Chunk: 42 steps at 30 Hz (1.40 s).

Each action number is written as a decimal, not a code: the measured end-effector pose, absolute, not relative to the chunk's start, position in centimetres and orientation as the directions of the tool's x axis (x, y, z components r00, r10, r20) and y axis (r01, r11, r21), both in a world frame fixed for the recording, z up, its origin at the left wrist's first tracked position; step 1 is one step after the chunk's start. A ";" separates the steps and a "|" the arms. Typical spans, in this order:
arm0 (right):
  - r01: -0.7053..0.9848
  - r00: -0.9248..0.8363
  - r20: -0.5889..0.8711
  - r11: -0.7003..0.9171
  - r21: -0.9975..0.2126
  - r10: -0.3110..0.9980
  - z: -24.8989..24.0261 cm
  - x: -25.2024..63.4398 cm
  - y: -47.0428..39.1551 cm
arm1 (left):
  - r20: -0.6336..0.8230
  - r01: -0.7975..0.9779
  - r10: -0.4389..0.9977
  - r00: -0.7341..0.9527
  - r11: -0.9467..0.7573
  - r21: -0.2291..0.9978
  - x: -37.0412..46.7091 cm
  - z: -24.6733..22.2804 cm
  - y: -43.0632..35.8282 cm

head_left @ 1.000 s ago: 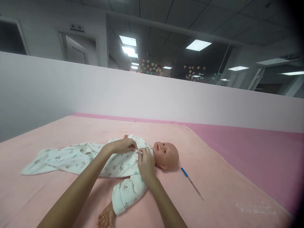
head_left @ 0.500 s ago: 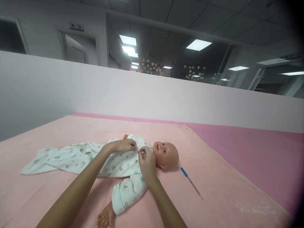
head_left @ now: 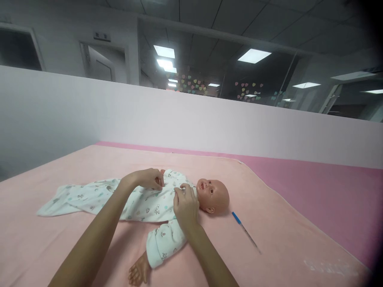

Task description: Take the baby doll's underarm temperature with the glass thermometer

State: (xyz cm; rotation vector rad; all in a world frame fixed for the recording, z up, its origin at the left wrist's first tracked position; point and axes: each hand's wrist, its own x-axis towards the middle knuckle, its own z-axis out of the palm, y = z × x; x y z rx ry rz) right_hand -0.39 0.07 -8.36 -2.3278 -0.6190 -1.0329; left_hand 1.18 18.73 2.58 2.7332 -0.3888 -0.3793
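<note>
A baby doll (head_left: 216, 194) lies on its back with its bald head toward the right, dressed in a white printed baby gown (head_left: 143, 205). My left hand (head_left: 149, 178) is bent over the gown's front, thumb and fingertips closed on the cloth at the middle of the body. Just below the doll's neck, my right hand (head_left: 187, 205) has its bent fingers closed at the gown's chest; the cloth under them is mostly hidden. Beneath my right wrist the doll's sleeve (head_left: 163, 241) stretches out, its bare hand (head_left: 140, 272) resting on the sheet.
A thin stick-like thermometer (head_left: 247, 233) with a blue end lies right of the doll's head. Everything rests on a peach sheet (head_left: 284, 239) over a pink surface (head_left: 323, 187). Behind it stands a white partition (head_left: 191, 119), with windows beyond.
My left hand has moved left along the gown, away from my right hand. My right hand stays at the chest, its fingers slightly shifted. The whole view has drifted a little.
</note>
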 end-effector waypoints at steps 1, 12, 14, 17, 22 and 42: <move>0.612 0.583 0.779 -0.757 -0.231 0.233 -8.1 -0.6 0.2 | -0.222 -0.203 -0.303 0.927 -0.902 0.381 1.1 2.6 18.8; 0.761 0.439 0.730 -0.649 0.007 0.523 -6.7 -0.5 2.8 | -0.206 -0.173 -0.268 0.941 -0.905 0.389 0.8 2.9 19.0; 0.734 0.487 0.728 -0.678 -0.042 0.483 -6.9 -0.3 3.1 | -0.215 -0.178 -0.285 0.934 -0.895 0.409 1.0 2.8 19.3; 0.701 0.543 0.723 -0.705 -0.109 0.428 -7.0 -0.3 3.6 | -0.219 -0.193 -0.306 0.927 -0.886 0.421 1.1 2.6 19.7; 0.707 0.550 0.702 -0.700 -0.103 0.452 -6.5 -0.3 3.8 | -0.214 -0.184 -0.295 0.931 -0.888 0.422 1.2 2.6 19.9; 0.771 0.628 0.711 -0.379 -0.512 0.316 -7.3 -0.6 3.8 | -0.188 -0.262 -0.376 0.907 -0.856 0.446 1.2 2.5 19.7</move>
